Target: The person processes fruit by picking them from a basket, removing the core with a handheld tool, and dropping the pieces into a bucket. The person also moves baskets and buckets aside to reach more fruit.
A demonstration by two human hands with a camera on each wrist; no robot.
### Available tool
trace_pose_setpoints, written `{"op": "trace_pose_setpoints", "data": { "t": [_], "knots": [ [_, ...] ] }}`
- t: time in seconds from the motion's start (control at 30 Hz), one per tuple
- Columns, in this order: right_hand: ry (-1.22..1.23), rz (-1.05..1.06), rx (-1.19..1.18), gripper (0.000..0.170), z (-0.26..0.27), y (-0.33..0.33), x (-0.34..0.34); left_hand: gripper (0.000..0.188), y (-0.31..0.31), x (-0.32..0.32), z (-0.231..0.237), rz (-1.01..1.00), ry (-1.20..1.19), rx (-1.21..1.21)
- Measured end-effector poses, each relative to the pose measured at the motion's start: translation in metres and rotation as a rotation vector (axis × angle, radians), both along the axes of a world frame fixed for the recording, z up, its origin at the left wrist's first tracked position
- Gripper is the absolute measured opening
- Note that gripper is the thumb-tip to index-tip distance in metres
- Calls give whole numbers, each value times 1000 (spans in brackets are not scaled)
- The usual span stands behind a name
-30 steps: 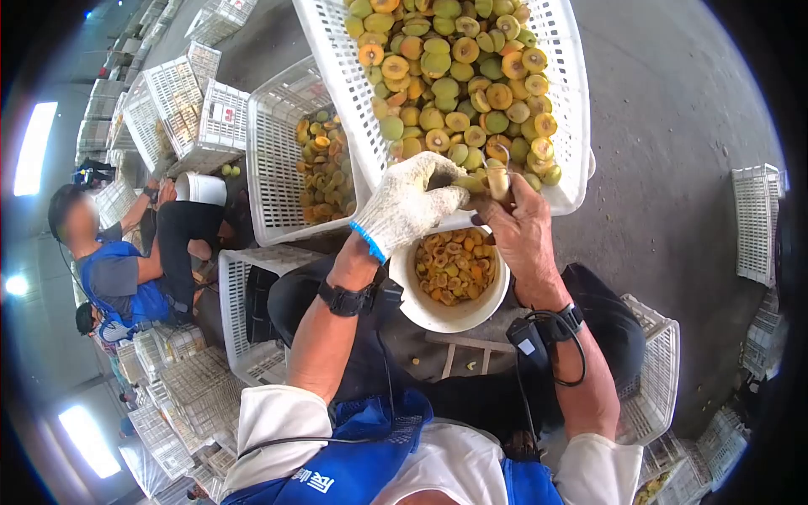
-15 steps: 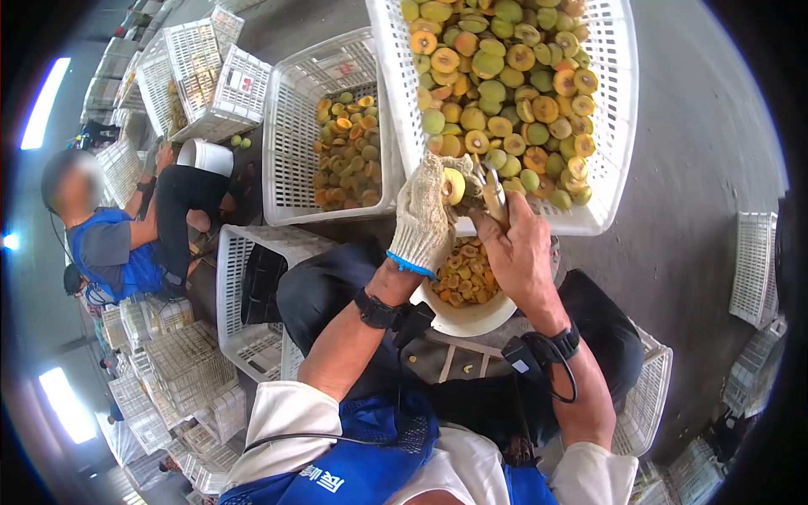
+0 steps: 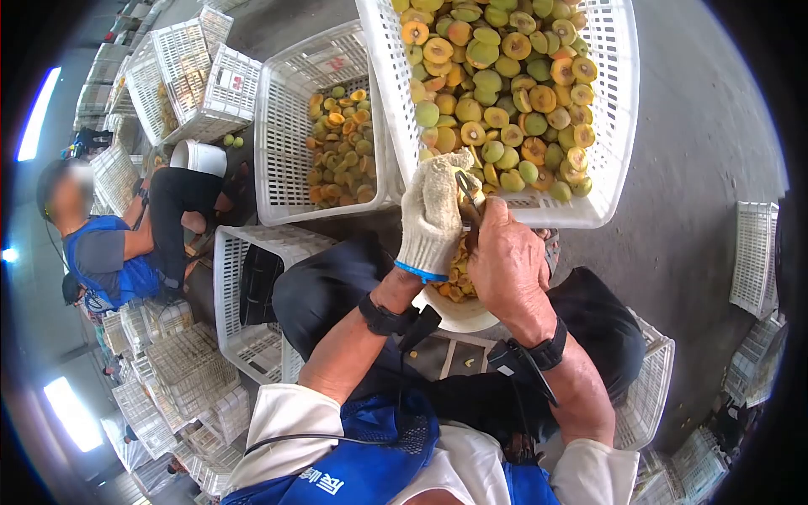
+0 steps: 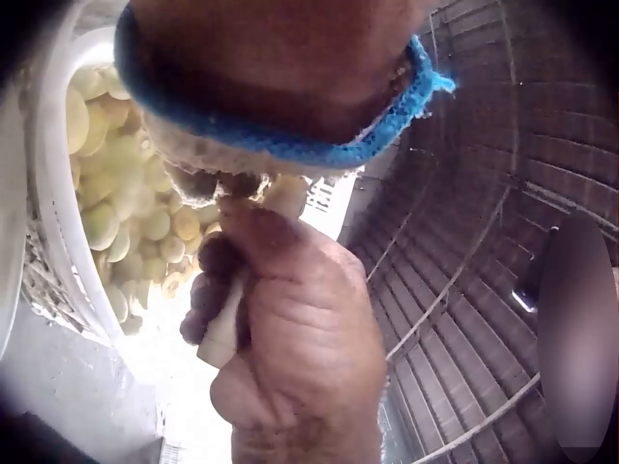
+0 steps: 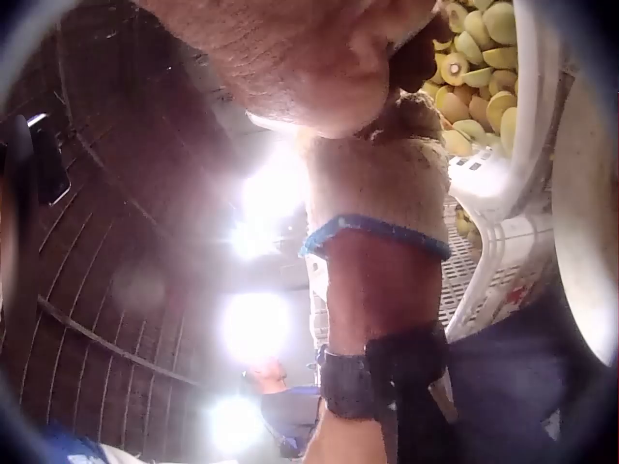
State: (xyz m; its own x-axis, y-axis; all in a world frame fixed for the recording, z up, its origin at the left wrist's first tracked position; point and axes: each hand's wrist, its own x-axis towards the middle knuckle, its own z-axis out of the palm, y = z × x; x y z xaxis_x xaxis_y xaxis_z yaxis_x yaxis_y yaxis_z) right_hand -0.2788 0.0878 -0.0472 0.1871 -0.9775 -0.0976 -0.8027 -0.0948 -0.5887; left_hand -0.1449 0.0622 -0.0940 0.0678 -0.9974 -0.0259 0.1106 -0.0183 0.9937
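Note:
My left hand [image 3: 431, 215], in a white knit glove with a blue cuff, holds an apricot-like fruit half, mostly hidden by the fingers and the tool. Bare, my right hand [image 3: 509, 265] grips a small hooked knife [image 3: 469, 192]; its metal end is at the gloved fingertips. The knife's pale handle [image 4: 224, 333] shows in the left wrist view. Both hands meet over the near edge of a white crate [image 3: 614, 168] full of halved green and orange fruit [image 3: 505, 93]. Below them, partly covered, stands a white bucket [image 3: 459, 318] with cut fruit [image 3: 454, 290] in it.
A second white crate [image 3: 273, 168] with fruit halves stands to the left. Nearer lies another crate [image 3: 227, 295] with a black item in it. A seated person [image 3: 118, 244] works beside a white pail [image 3: 200, 157] at far left. Crates are stacked behind.
The gloved hand has turned, so the fruit half that faced up is now mostly hidden. My right hand has rolled over, back upward, bringing the knife's end against the glove.

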Motion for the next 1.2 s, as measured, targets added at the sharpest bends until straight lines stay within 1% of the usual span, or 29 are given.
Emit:
{"op": "trace_pose_setpoints", "data": {
  "t": [0.07,0.1,0.17,0.2,0.23,0.3,0.33,0.37,0.43,0.47,0.5,0.53,0.6,0.63,0.7,0.73,0.77,0.83,0.9,0.97,1.0,1.07,1.1,1.13,1.2],
  "knots": [
    [-15,-3,23,26,1,-1,3,30,1,-6,-4,89,-116,-65],
    [-28,-5,43,25,1,-2,3,30,2,-7,-5,84,-116,-58],
    [-43,8,50,25,1,-4,1,28,-1,-8,-8,121,-219,-100],
    [-58,23,55,26,0,-4,0,28,0,-7,-10,117,-221,-94],
    [-58,19,62,26,-1,-4,-2,27,1,-6,-12,110,-185,-74],
    [-33,74,28,27,-4,-4,-5,26,0,-4,-14,93,-111,-34],
    [-34,68,33,27,-3,-2,-8,24,-2,-2,-14,73,-155,-127],
    [-2,97,9,28,0,-2,-11,24,-4,1,-6,69,-156,-124],
    [30,126,-8,29,-1,2,-18,25,-6,8,11,-91,-87,125],
    [33,155,-62,28,-5,4,-22,29,-6,13,10,-133,-167,154],
    [36,184,-117,27,-8,6,-26,29,-6,13,10,-136,-169,160],
    [78,203,-94,25,-9,6,-28,31,-4,13,9,-159,-117,185],
    [82,211,-86,24,-14,8,-32,37,-3,11,3,-187,-28,239],
    [87,223,-88,23,-16,9,-34,37,-3,12,0,-186,-29,245],
    [66,226,-72,21,-18,11,-39,44,-3,15,-4,-294,-324,64],
    [28,234,-43,19,-20,12,-42,43,0,12,-3,-292,-265,102],
    [-9,240,-16,18,-22,12,-45,43,0,11,-3,-296,-264,101],
    [-54,254,-30,18,-27,12,-50,42,2,12,-5,-330,-328,17],
    [-100,265,-42,18,-28,14,-49,40,3,12,-12,-339,-286,49],
    [58,233,49,19,-28,14,-41,37,2,11,-15,-303,-316,150],
    [57,232,52,19,-33,14,-40,26,1,8,-22,-227,-306,141],
    [217,237,-102,19,-47,16,-39,26,2,7,-15,-234,-325,184],
    [219,236,-101,19,-48,15,-40,26,0,6,-11,-239,-344,220],
    [214,239,-101,19,-50,15,-40,27,-1,6,-11,-245,-439,170],
    [208,244,-99,19,-48,15,-40,28,0,7,-11,-246,-469,140]
  ]
}}
